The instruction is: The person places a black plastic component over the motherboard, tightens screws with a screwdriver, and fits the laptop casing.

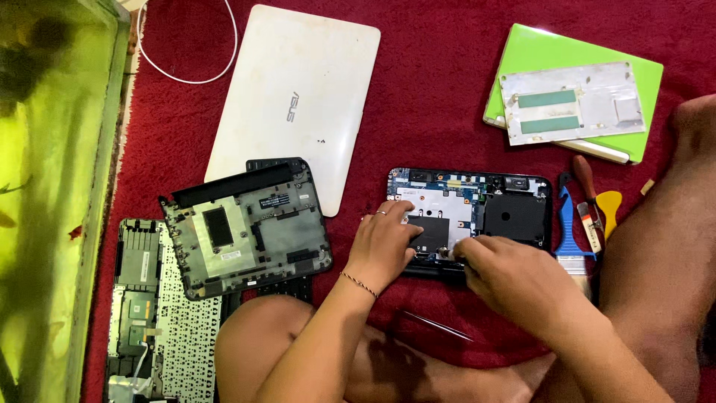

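Note:
An opened small laptop base [514, 213] with a blue circuit board and black parts lies on the red cloth in front of me. My left hand [384, 242] rests on its near left part, fingers spread over a black square component [431, 230]. My right hand [507, 280] sits at the near edge, fingertips pinched at a small spot on the board; what it holds is too small to see.
A removed dark bottom cover [246, 227] lies left over a keyboard panel [160, 313]. A white closed laptop [298, 97] lies behind. A green laptop with a metal plate [574, 101] sits far right. A brush and tools [585, 216] lie right. A fish tank [52, 186] borders the left.

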